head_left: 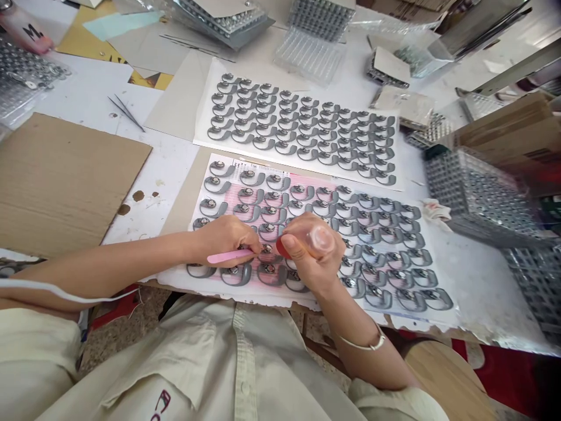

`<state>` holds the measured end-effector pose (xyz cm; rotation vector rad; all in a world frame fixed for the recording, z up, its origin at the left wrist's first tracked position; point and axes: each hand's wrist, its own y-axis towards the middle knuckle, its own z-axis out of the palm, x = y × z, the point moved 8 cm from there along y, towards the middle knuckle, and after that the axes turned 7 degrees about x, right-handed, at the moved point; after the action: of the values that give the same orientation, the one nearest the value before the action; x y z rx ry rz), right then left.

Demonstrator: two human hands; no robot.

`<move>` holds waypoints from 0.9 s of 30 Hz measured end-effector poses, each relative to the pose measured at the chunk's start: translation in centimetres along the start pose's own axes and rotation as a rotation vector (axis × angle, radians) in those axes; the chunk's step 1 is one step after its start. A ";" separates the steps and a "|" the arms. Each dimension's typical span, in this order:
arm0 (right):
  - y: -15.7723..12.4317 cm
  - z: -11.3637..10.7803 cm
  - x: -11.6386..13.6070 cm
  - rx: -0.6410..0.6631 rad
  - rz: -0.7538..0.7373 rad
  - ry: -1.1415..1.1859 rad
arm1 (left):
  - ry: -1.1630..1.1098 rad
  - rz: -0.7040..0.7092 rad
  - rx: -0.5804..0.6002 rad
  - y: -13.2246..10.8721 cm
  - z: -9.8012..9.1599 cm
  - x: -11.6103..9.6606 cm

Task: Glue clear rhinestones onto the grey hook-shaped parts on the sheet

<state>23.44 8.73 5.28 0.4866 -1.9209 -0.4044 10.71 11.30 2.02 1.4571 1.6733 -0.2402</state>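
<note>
My left hand (230,238) is closed in a pinch around pink tweezers (228,256), whose flat end sticks out to the left; my fingers hide the tips. Beside it, my right hand (318,263) is wrapped around a translucent squeeze bottle (321,240), its round base facing up and a reddish part showing by my thumb. Both hands hover over a pink-and-white sheet (302,180) bearing rows of grey curved bands with small round metal pieces. One such piece (266,249) lies between my hands. The bottle's nozzle cannot be made out.
Behind lies a second white sheet (202,131) with similar grey bands. Brown cardboard (65,181) covers the left of the table, near dark tweezers (126,113). Clear trays of small metal parts (482,187) are stacked at right. A bottle (26,29) stands far left.
</note>
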 end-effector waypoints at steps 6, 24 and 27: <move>0.1 0.1 0.0 -0.015 0.009 0.014 | 0.035 -0.001 -0.008 -0.1 0.1 0.1; 0.1 0.1 -0.1 -0.033 0.024 -0.012 | 0.063 0.066 -0.057 0.0 -0.3 -0.5; 0.2 -0.1 -0.2 -0.041 0.028 0.006 | 0.049 0.075 -0.061 0.0 -0.4 -0.6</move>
<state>23.55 9.01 5.25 0.4330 -1.9077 -0.4226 10.51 11.12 2.64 1.4869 1.6467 -0.1121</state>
